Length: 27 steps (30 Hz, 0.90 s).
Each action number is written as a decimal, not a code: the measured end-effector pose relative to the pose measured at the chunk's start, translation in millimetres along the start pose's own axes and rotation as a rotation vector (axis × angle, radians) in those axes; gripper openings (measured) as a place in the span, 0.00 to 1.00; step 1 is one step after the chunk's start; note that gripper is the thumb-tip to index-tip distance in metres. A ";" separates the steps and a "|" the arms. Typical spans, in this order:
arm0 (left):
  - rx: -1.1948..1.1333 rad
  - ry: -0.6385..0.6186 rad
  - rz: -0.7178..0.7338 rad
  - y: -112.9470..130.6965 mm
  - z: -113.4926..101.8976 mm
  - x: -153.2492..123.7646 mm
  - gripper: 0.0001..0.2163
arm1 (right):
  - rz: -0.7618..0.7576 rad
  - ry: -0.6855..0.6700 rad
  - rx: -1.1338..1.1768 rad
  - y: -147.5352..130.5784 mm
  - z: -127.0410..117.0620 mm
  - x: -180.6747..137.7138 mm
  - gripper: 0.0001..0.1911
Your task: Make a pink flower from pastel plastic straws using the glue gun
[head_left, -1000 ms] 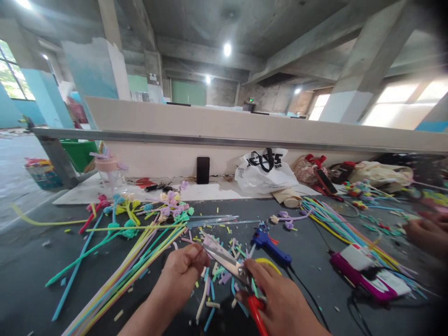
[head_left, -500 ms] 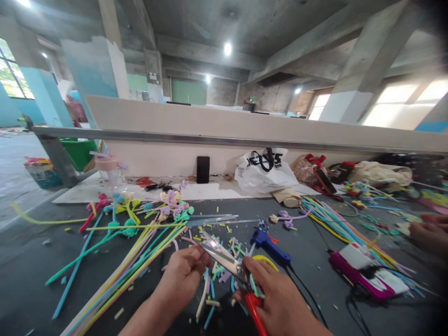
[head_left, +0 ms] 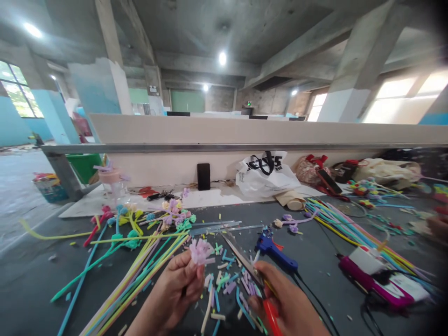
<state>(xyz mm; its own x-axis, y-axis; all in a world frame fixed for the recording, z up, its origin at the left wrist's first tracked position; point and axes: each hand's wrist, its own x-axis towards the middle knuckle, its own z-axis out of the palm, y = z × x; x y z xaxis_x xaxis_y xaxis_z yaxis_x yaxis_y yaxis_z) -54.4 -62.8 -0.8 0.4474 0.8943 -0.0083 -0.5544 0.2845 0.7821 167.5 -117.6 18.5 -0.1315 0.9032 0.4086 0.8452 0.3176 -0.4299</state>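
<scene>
Between the thumb and fingers of my left hand (head_left: 178, 282) is a pale pink-lilac flower (head_left: 200, 252), its petals facing up. My right hand (head_left: 285, 298) grips a pair of scissors (head_left: 241, 256) with red handles; the blades point up and to the left, apart from the flower. Whether the blades are fully closed is hard to make out. Cut pieces of coloured stems (head_left: 227, 284) lie scattered under and between both hands. A blue hot glue gun (head_left: 278, 252) rests just beyond my right hand.
Long pastel stems (head_left: 140, 270) and finished flowers (head_left: 131, 238) lie at left. Clear glue sticks (head_left: 217, 227) lie in front. More stems (head_left: 332, 224), a magenta-and-white power strip (head_left: 378, 280) and its cables are at right. A white bag (head_left: 266, 175) stands behind; another person's hand (head_left: 439, 226) shows far right.
The pink-lilac flower, hidden before, now shows in my left hand. The scissors have moved right, away from my left fingers. The view has tilted slightly up.
</scene>
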 end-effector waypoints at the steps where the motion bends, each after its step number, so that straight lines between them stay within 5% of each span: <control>1: -0.016 -0.013 -0.005 -1.0 -0.9 -0.3 0.14 | 0.000 -0.018 -0.003 -0.3 0.3 -0.3 0.15; 11: 0.112 -0.188 -0.118 8.6 12.4 -5.8 0.19 | -0.087 -0.260 -0.059 -7.5 -21.6 10.1 0.18; 27: 0.150 -0.213 -0.231 2.2 17.4 -9.9 0.20 | -0.117 -0.287 -0.126 -11.1 -24.5 6.6 0.22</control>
<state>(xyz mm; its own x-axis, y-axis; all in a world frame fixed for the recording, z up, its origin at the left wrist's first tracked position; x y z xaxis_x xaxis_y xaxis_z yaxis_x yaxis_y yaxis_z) -47.8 -77.0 11.8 0.6944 0.7153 -0.0779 -0.3192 0.4033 0.8576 170.0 -122.2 45.7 -0.3571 0.9128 0.1979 0.8708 0.4020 -0.2830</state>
